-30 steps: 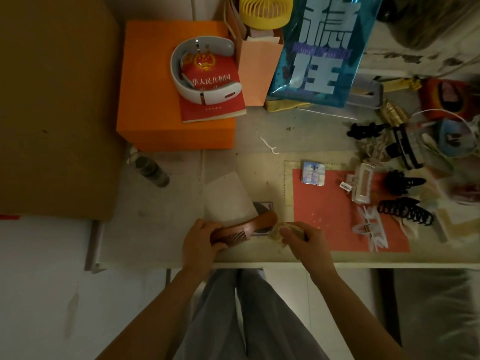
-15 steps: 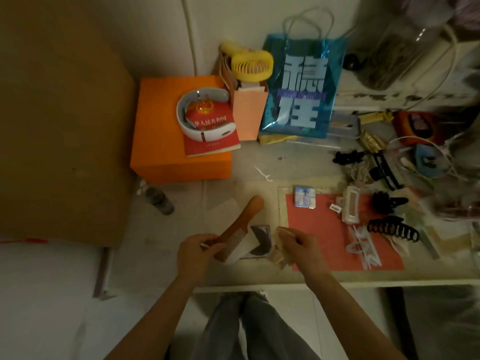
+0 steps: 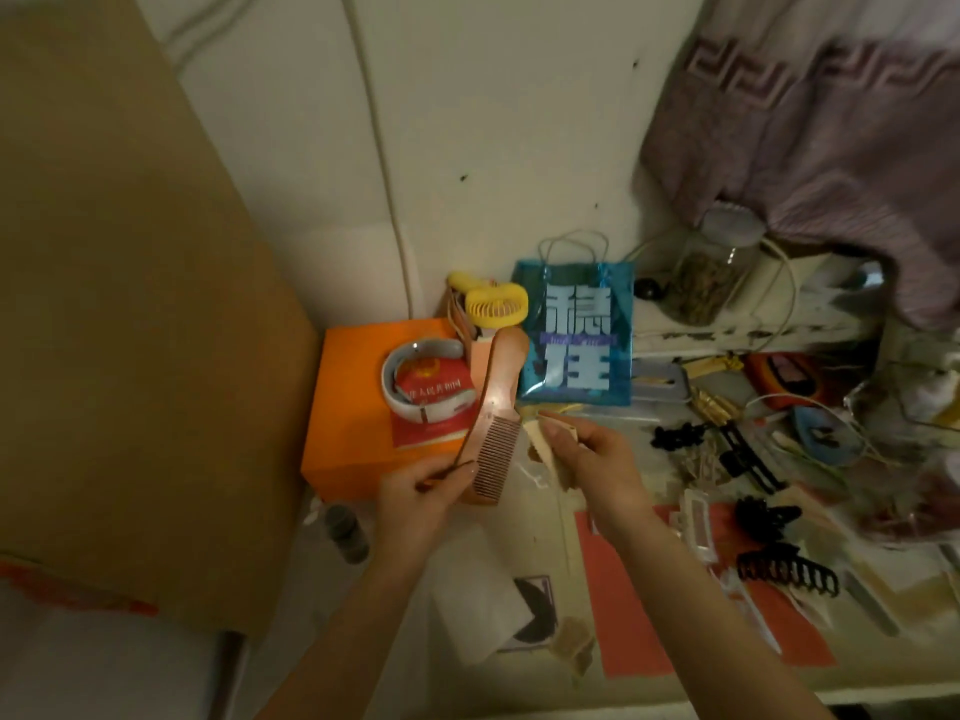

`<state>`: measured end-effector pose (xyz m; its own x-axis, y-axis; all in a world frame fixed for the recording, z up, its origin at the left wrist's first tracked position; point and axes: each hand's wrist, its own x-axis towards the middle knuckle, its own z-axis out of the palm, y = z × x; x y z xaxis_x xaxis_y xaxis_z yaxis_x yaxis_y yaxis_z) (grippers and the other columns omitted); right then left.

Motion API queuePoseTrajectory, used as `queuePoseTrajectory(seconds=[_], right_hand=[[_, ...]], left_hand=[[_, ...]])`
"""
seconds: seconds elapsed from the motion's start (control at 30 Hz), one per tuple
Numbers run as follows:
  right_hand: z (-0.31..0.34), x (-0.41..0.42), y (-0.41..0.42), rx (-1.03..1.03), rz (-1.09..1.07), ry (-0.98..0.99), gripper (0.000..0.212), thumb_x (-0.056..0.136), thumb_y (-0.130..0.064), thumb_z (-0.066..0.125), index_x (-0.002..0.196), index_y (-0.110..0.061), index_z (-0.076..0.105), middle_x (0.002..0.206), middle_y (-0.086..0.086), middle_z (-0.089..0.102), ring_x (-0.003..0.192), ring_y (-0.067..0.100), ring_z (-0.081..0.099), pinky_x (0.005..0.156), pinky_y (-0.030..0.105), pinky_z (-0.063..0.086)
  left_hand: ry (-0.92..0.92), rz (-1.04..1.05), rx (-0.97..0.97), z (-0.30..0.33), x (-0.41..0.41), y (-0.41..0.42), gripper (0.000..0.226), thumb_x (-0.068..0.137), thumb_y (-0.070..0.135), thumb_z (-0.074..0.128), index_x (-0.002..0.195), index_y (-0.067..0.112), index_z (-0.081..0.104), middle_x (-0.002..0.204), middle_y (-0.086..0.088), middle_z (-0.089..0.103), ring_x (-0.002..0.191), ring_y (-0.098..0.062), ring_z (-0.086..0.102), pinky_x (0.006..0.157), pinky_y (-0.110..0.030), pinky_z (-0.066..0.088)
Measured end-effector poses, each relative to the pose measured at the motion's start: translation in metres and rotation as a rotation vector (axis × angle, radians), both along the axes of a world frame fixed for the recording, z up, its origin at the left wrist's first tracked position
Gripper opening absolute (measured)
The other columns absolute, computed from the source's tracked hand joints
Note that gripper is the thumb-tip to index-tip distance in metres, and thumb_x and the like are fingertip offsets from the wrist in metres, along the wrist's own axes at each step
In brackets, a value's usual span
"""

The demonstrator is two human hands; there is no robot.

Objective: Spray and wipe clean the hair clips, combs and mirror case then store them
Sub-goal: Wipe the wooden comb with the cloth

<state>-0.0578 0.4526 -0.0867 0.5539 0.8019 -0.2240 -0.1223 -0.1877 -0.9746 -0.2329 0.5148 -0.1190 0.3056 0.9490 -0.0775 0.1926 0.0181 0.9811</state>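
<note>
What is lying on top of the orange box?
On the orange box lie a red booklet and a white curved device upon it. The raised wooden comb hides their right edge.

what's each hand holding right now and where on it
The left hand grips the wooden comb at its toothed end, handle pointing up. The right hand pinches a crumpled wipe near its top.

Left hand gripping a wooden comb by its toothed end, handle up, raised over the worktop. Right hand pinching a crumpled tissue just beside the teeth. Black claw clips lying on red paper at right.
</note>
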Motion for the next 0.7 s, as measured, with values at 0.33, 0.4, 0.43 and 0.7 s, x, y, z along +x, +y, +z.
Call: queuePoseTrajectory(seconds=[0.33, 0.4, 0.43, 0.7], right_hand=[[0.121, 0.012, 0.03, 0.4, 0.01, 0.053, 0.031, 0.095, -0.02, 0.053, 0.087, 0.007, 0.066, 0.073, 0.014, 0.062, 0.065, 0.02, 0.056, 0.064, 0.03, 0.045], [0.142, 0.015, 0.031, 0.473, -0.013, 0.069, 0.027, 0.095, -0.02, 0.053, 0.088, 0.002, 0.068, 0.069, 0.007, 0.066, 0.061, 0.015, 0.06, 0.059, 0.023, 0.048], [0.152, 0.017, 0.031, 0.506, -0.016, 0.061, 0.026, 0.095, -0.02, 0.054, 0.087, -0.001, 0.069, 0.066, 0.004, 0.067, 0.057, 0.011, 0.06, 0.054, 0.019, 0.047], [0.221, 0.022, 0.016, 0.652, 0.008, 0.034, 0.041, 0.091, -0.03, 0.053, 0.097, 0.008, 0.066, 0.088, 0.024, 0.065, 0.079, 0.032, 0.055, 0.074, 0.04, 0.045]], left_hand=[[-0.163, -0.022, 0.113, 0.129, 0.035, 0.014, 0.011, 0.079, 0.023, 0.071, 0.089, 0.025, 0.076, 0.091, 0.001, 0.075, 0.088, -0.022, 0.07, 0.081, -0.042, 0.056], [-0.182, -0.016, 0.14, 0.153, 0.04, 0.01, 0.013, 0.078, 0.024, 0.071, 0.09, 0.022, 0.077, 0.087, 0.0, 0.076, 0.084, -0.024, 0.072, 0.082, -0.049, 0.057], [-0.184, -0.008, 0.162, 0.164, 0.042, 0.008, 0.012, 0.078, 0.024, 0.071, 0.089, 0.023, 0.077, 0.085, 0.001, 0.076, 0.081, -0.023, 0.072, 0.08, -0.049, 0.057], [-0.239, -0.025, 0.43, 0.226, 0.054, 0.007, 0.013, 0.082, 0.018, 0.069, 0.083, 0.03, 0.074, 0.075, 0.008, 0.074, 0.067, -0.011, 0.07, 0.052, -0.013, 0.051]])
